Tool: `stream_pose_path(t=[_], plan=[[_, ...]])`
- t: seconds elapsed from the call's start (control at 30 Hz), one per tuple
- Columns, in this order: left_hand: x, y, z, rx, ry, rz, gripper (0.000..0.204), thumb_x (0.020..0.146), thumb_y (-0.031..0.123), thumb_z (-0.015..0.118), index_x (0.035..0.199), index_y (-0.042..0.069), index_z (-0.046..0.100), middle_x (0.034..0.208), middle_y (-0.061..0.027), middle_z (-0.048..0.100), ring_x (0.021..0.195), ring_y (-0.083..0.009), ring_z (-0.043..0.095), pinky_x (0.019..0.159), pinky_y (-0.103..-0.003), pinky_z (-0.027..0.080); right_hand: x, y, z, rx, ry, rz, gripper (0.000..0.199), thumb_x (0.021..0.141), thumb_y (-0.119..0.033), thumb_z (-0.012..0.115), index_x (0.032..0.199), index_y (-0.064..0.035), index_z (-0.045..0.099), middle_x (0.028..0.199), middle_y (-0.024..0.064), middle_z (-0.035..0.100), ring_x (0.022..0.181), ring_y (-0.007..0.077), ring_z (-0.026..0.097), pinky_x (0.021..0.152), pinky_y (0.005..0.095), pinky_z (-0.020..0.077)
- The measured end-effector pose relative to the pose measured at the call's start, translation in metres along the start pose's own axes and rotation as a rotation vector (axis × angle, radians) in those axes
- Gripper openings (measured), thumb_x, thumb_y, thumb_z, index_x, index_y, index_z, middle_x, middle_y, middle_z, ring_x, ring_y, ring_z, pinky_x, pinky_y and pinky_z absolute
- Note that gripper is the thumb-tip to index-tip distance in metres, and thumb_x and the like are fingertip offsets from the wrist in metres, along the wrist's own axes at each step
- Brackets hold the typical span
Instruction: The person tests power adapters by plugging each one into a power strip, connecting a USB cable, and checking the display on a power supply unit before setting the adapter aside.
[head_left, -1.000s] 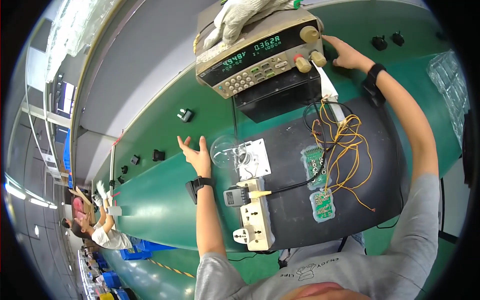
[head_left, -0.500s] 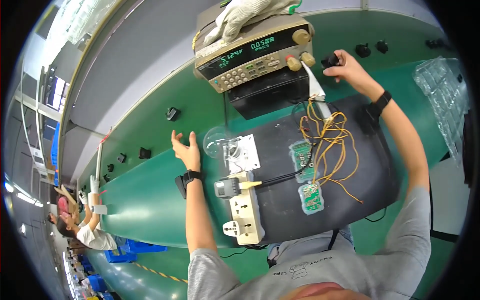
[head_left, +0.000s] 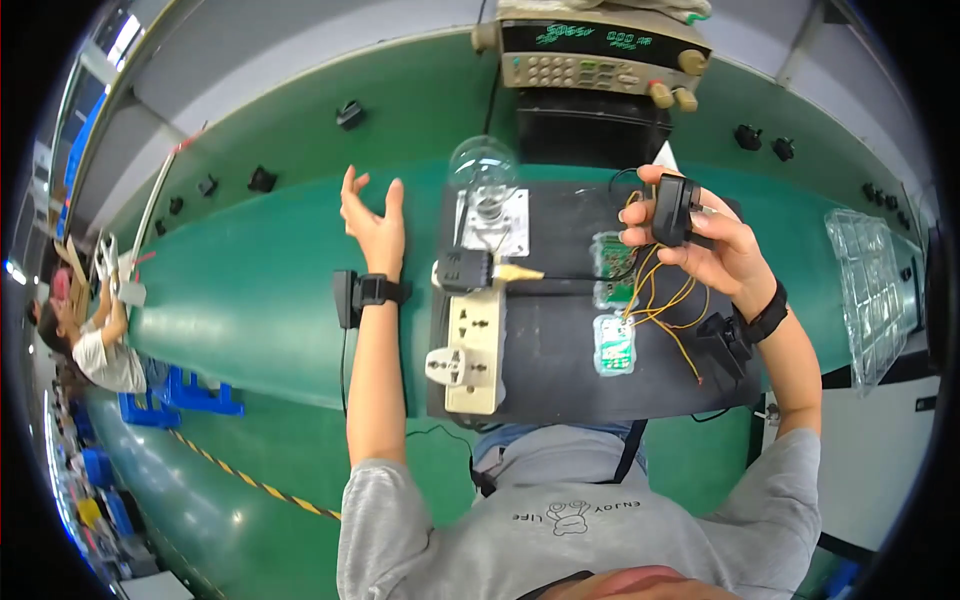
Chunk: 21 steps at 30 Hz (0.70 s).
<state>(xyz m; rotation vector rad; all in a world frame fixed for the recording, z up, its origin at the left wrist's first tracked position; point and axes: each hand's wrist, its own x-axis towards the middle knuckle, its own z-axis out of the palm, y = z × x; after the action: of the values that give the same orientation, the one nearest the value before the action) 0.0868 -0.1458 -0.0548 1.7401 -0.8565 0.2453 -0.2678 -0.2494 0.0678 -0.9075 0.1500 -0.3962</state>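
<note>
My right hand (head_left: pixel 735 245) grips a black plug-in power adapter (head_left: pixel 672 210) between thumb and fingers, raised above the right side of the black mat (head_left: pixel 560 385). Fingers apart and holding nothing, my left hand (head_left: pixel 374 225) hovers over the green bench beside the mat's left edge. On the mat, a beige power strip (head_left: pixel 472 345) carries another black adapter (head_left: pixel 466 269), joined to a yellow connector (head_left: pixel 518 273) with a black cable. Two green circuit boards (head_left: pixel 614 347) lie right of the strip, with loose yellow wires (head_left: pixel 690 300) partly behind my right hand.
A clear glass bulb (head_left: pixel 484 165) stands on a white base behind the strip. Farther back, a bench test instrument (head_left: pixel 600 55) with a lit display rests on a black box (head_left: pixel 592 125). Clear plastic trays (head_left: pixel 872 300) lie right. Several black adapters (head_left: pixel 350 114) line the back. Other people (head_left: pixel 95 335) work far left.
My right hand has come from beside the test instrument back toward me, bringing the black adapter over the mat. The left hand stays open. The whole view has shifted, and the instrument's readout has changed.
</note>
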Motion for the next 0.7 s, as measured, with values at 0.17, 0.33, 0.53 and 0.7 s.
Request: stream_pose_path(t=[0.17,0.33,0.53,0.7], plan=[[-0.003,0.006,-0.011,-0.053,0.025,-0.012,0.067,0.078,0.028,0.066,0.133,0.007,0.033,0.118,-0.009,0.05,0.116,-0.0263,0.038,0.1,-0.042,0.021,0.026,0.024,0.03,-0.035,-0.036,0.067,0.07,0.078,-0.023,0.047,0.137,0.0042,0.021,0.117,0.0261,0.047,0.105,0.0374,0.053,0.078,0.0371,0.054],[-0.004,0.009,-0.013,-0.096,0.0,-0.045,0.067,0.078,0.028,0.066,0.132,0.006,0.033,0.118,-0.0087,0.049,0.116,-0.0259,0.037,0.1,-0.043,0.019,0.044,0.041,0.055,-0.332,0.066,0.199,0.059,0.08,-0.027,0.038,0.131,0.0034,0.034,0.102,0.021,0.055,0.087,0.0253,0.061,0.067,0.0333,0.0561],[-0.002,0.01,-0.013,-0.128,-0.002,0.016,0.067,0.077,0.028,0.066,0.131,0.005,0.034,0.117,-0.0082,0.048,0.115,-0.026,0.037,0.1,-0.044,0.017,0.047,0.05,0.074,-0.681,0.018,0.231,0.059,0.081,-0.032,0.037,0.128,0.0035,0.039,0.094,0.0139,0.056,0.076,0.0153,0.056,0.057,0.0248,0.0488],[-0.002,0.01,-0.012,-0.131,0.001,0.019,0.067,0.076,0.027,0.066,0.131,0.005,0.034,0.116,-0.0076,0.047,0.114,-0.0258,0.037,0.1,-0.044,0.017,0.049,0.064,0.081,-1.041,-0.116,-0.001,0.067,0.082,-0.044,0.034,0.122,0.0075,0.044,0.085,0.0084,0.055,0.079,0.0141,0.051,0.074,0.0254,0.0393]])
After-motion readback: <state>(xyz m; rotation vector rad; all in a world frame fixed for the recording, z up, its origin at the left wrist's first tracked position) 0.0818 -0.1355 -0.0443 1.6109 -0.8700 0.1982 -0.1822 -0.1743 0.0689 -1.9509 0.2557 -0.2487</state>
